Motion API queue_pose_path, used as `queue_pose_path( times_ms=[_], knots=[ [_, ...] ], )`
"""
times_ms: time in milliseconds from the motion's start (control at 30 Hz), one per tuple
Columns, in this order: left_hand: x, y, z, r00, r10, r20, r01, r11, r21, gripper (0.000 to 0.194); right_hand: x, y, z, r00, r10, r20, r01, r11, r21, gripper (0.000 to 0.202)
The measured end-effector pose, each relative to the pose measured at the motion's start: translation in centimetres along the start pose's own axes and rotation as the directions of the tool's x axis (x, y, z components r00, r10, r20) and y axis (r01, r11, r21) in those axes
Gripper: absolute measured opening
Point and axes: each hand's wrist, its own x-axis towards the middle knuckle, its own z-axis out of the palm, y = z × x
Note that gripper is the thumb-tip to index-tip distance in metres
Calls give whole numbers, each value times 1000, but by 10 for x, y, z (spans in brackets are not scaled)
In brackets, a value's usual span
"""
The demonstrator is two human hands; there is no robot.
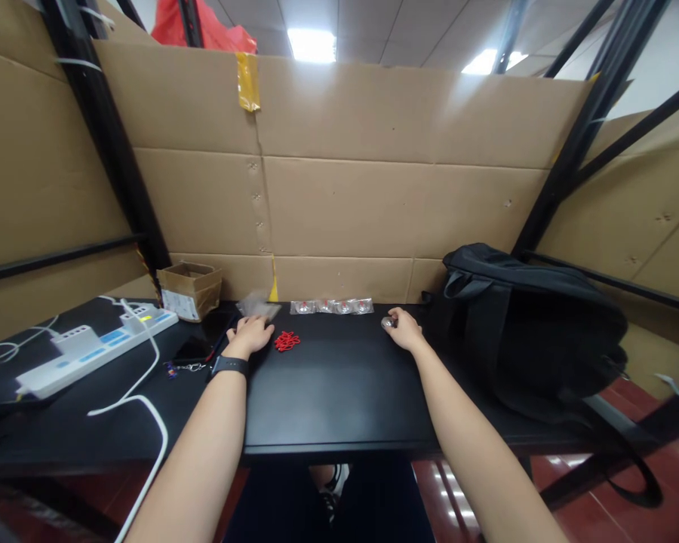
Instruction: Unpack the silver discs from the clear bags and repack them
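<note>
My left hand (250, 335) lies at the left of the black table (339, 392), fingers spread and pointing toward some clear plastic bags (259, 306). Just right of it is a small pile of red cords (287, 342). At the right, my right hand (406, 329) has its fingers closed on a small round shiny object (388, 322). Several clear packets with round shiny items (331, 306) form a row along the back of the table, between my hands and a little beyond them.
A black backpack (535, 324) fills the right side. At the left are an open cardboard box (191, 288), a white power strip (99, 351), a white cable (152, 411) and a dark phone (194, 349) near a keychain. Cardboard panels (345, 188) enclose the table.
</note>
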Motion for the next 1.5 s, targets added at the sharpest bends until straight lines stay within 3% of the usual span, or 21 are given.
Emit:
queue_pose_path(
  times_ms=[167, 333, 500, 767, 867, 1033, 1233, 1500],
  knots=[
    [-3, 2, -1, 1000, -30, 10, 30, 997, -66, 50, -4, -12, -4, 989, -75, -125, 81, 996, 44, 35],
    [-3, 1, -3, 998, -63, 20, 64, 995, -73, 52, -7, -26, -3, 971, -186, -148, 203, 973, 108, 37],
    [-5, 3, -5, 997, -78, 26, 80, 994, -72, 50, -7, -30, -1, 965, -199, -171, 225, 963, 148, 45],
    [-20, 40, -14, 990, -112, -82, 109, 993, -32, 55, -8, -27, -2, 966, -181, -182, 199, 976, 85, 44],
    [-18, 47, -11, 990, -127, -64, 125, 991, -37, 56, -6, -26, -2, 968, -176, -181, 194, 977, 85, 44],
    [-11, 39, -4, 985, -170, 10, 171, 983, -69, 60, -5, -25, -4, 969, -164, -185, 180, 981, 73, 40],
    [-9, 27, 0, 988, -152, -36, 148, 985, -93, 54, -4, -22, -6, 971, -147, -190, 165, 983, 85, 40],
    [-10, 25, 2, 987, -155, -46, 150, 984, -93, 50, -5, -21, -6, 972, -132, -194, 152, 984, 91, 39]
  ],
)
